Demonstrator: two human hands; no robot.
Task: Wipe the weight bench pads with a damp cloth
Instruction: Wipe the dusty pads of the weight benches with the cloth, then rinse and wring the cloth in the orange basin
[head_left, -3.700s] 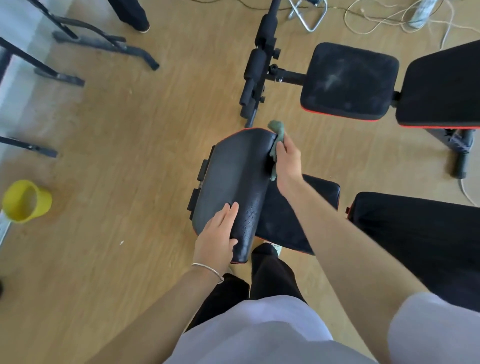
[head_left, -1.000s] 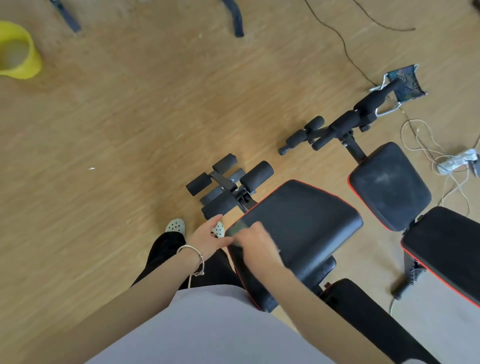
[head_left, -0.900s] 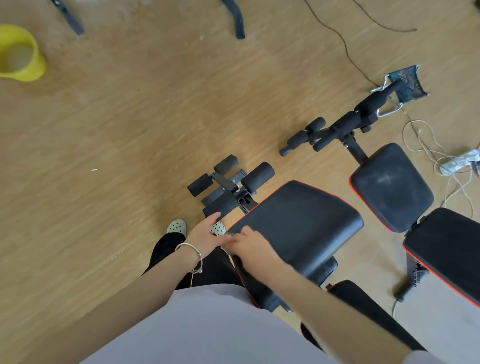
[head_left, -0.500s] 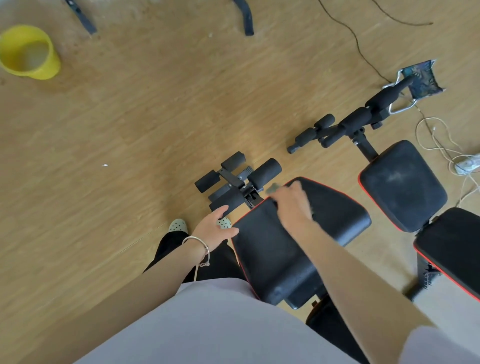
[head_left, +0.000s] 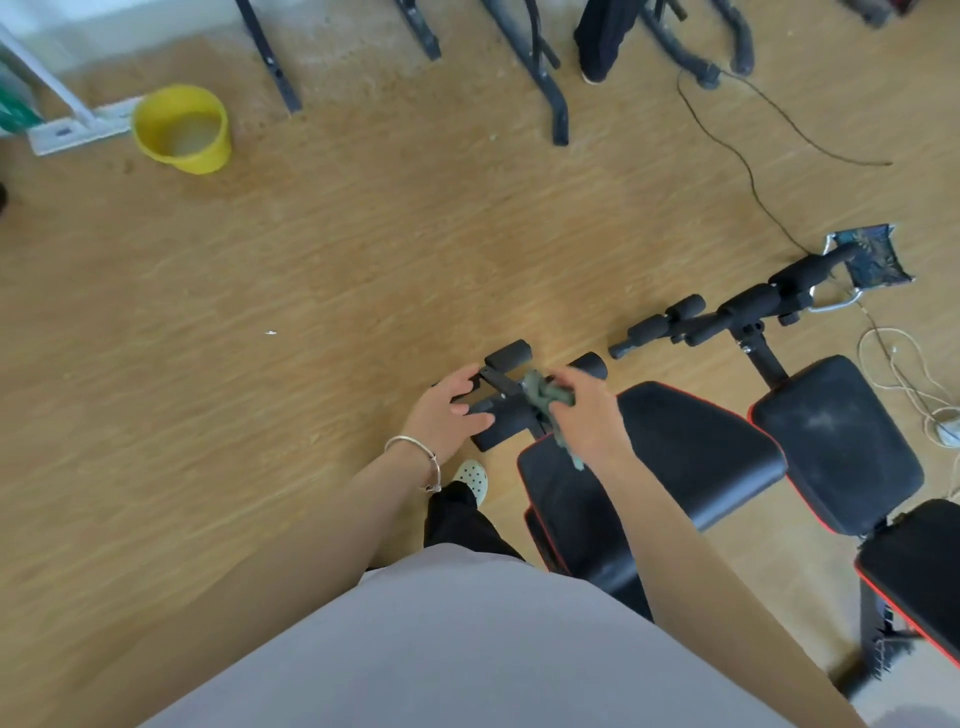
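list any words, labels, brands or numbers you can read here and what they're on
None can be read.
Near bench pad: plain black with red edging, no visible logo.
Far bench pad: dusty smudges only, no print.
Yellow bucket: no label on the side that shows.
White base by the bucket: a small dark mark, too blurred to read.
Patterned item behind the far bench: pattern only, no letters made out.

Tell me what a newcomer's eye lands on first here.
The two hands meeting mid-frame: the right hand holds a dark green cloth over the near bench's foam rollers, and the left hand reaches for them too. Next, the bright yellow bucket on the wooden floor at upper left.
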